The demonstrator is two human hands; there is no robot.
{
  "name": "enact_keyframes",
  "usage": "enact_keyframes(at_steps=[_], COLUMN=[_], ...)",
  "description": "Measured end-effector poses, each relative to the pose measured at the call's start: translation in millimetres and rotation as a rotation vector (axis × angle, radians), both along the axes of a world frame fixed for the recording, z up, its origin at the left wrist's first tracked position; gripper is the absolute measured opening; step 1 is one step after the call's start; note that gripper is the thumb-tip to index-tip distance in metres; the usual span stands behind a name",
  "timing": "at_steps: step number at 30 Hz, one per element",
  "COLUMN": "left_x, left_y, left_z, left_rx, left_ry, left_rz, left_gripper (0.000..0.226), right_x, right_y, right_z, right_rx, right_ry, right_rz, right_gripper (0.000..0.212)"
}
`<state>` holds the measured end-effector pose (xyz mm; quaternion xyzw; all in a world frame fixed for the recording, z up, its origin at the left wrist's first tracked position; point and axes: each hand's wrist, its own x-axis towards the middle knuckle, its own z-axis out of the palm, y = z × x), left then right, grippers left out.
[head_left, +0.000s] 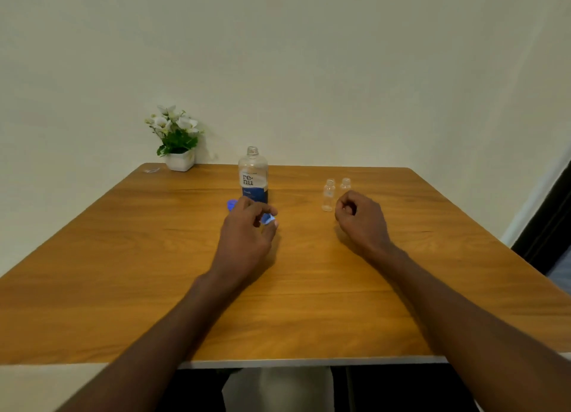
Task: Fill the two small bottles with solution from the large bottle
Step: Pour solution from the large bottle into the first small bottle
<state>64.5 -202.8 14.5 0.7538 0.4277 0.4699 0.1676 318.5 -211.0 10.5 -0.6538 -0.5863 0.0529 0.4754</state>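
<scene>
On the wooden bench (309,288), toward its far middle, the large bottle (253,176) is stood upright with its neck uncapped; a white and blue label is carried on its front, and only the lower part appears filled, though the level cannot be read surely. Just to its right, well apart from it, the two small bottles (335,192) are stood side by side, clear, open-mouthed and seemingly empty. A small blue cap (267,218) is pinched between thumb and fingers of the left hand (247,229), low over the bench in front of the large bottle; another blue cap (231,204) is seen just behind that hand. The right hand (358,217) is held loosely curled beside the small bottles, and nothing can be seen in its grip.

The uncapping step is judged to be closing, with pouring not yet begun. Next, the cap should be set down, the large bottle lifted, and a small bottle steadied, since narrow mouths invite spilling.

A potted plant (177,139) is placed at the far left corner.
</scene>
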Motion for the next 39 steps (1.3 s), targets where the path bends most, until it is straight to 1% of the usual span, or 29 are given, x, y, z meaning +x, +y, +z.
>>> enact_keyframes(at_steps=[2, 4, 5, 7, 9, 10, 13, 15, 18, 20, 22, 25, 30, 34, 37, 39], left_x=[-31, -58, -67, -77, -79, -78, -76, -78, -80, -81, -82, -84, -82, -78, -75, -73], left_y=[-9, -12, -14, -13, -7, -4, 7, 17, 25, 28, 30, 33, 40, 41, 40, 41], left_z=[0, -1, 0, 3, 4, 3, -2, -4, -7, -8, -8, -8, -10, -10, -9, -8], left_rx=[0.058, 0.045, -0.006, -0.148, -0.283, -0.317, -0.339, -0.348, -0.354, -0.336, -0.321, -0.309, -0.292, -0.265, -0.225, -0.176], left_ry=[0.098, 0.135, 0.121, 0.036, -0.04, -0.057, -0.062, -0.048, -0.064, -0.164, -0.287, -0.38, -0.397, -0.359, -0.334, -0.308], left_rz=[0.03, 0.106, 0.151, 0.209, 0.207, 0.19, 0.164, 0.161, 0.136, 0.127, 0.138, 0.165, 0.19, 0.201, 0.208, 0.219], left_gripper=[0.025, 0.034, 0.04, 0.05, 0.057, 0.059, 0.06, 0.059, 0.067, 0.073, 0.067, 0.052, 0.038, 0.034, 0.031, 0.02], right_x=[-19, -42, -55, -80, -102, -109, -117, -117, -116, -116, -116, -118, -123, -126, -128, -128], right_y=[-2, 1, 4, 14, 27, 33, 51, 65, 82, 90, 99, 107, 112, 116, 120, 120], right_z=[3, 9, 11, 14, 12, 8, -1, -5, -8, -9, -8, -7, -10, -9, -8, -7], right_rx=[0.006, 0.006, 0.001, -0.021, -0.043, -0.051, -0.078, -0.105, -0.135, -0.142, -0.149, -0.166, -0.166, -0.125, -0.078, -0.052], right_ry=[0.03, 0.09, 0.125, 0.206, 0.26, 0.263, 0.251, 0.248, 0.253, 0.274, 0.279, 0.261, 0.195, 0.228, 0.25, 0.251], right_rz=[0.082, 0.158, 0.187, 0.221, 0.217, 0.198, 0.136, 0.129, 0.169, 0.2, 0.229, 0.272, 0.341, 0.336, 0.331, 0.326], right_gripper=[0.01, 0.01, 0.009, 0.013, 0.025, 0.034, 0.063, 0.078, 0.093, 0.098, 0.103, 0.105, 0.096, 0.093, 0.086, 0.078])
